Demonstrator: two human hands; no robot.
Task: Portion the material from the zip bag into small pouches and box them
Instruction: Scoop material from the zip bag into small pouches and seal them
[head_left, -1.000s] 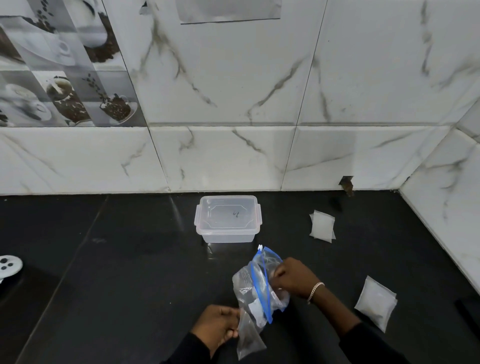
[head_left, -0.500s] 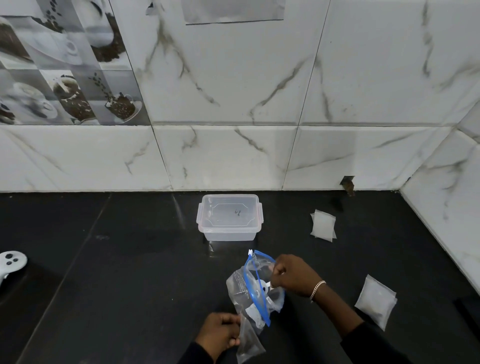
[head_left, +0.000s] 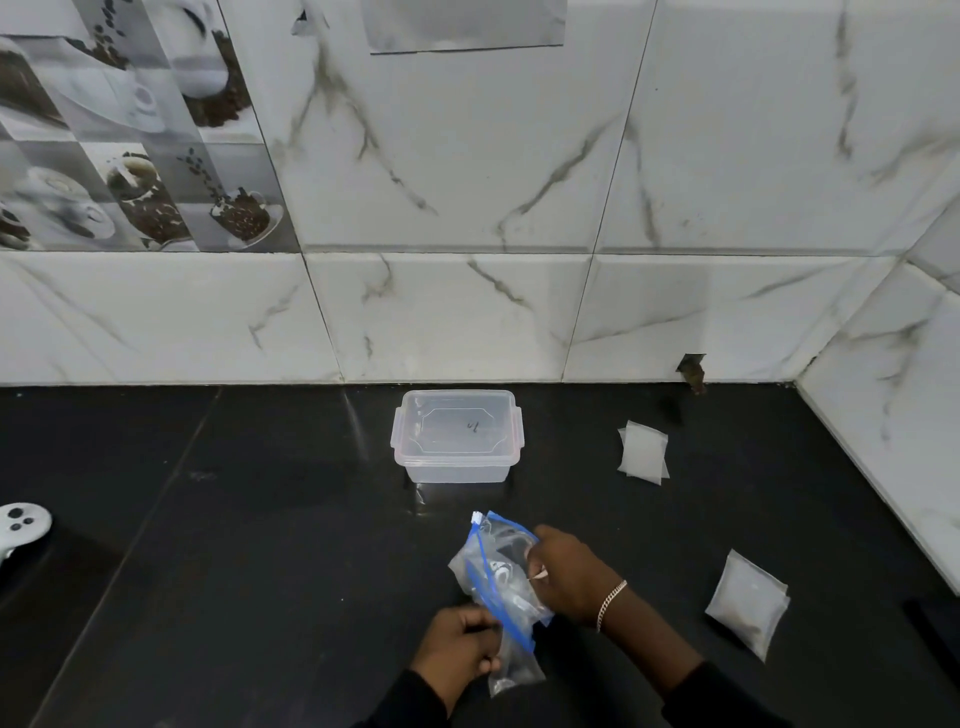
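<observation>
On my feed, a white marble-veined tile wall fills the upper half, with a panel of coffee-cup picture tiles at ten o'clock. Below it a glossy black tabletop spans the lower half.

A clear plastic box stands at the centre of the tabletop, close to the wall, with its lid on.

At six o'clock from the box, and apart from it, the zip bag is held up off the tabletop between two hands. It is clear and crumpled, with a blue zip strip running down it. I cannot make out what is inside.

The right hand is at three o'clock of the bag, its fingers curled onto the upper part beside the zip strip. The left hand is at seven o'clock of the bag, its fingers clamped round the lower end. Both arms wear dark sleeves.

A small filled pouch, pale and translucent, lies flat at three o'clock of the right hand, well apart from it. A second small pouch lies at three o'clock of the box, near the wall.

A white handheld controller shows partly at the nine o'clock edge of the view.

A thin chain bracelet circles the right wrist.
</observation>
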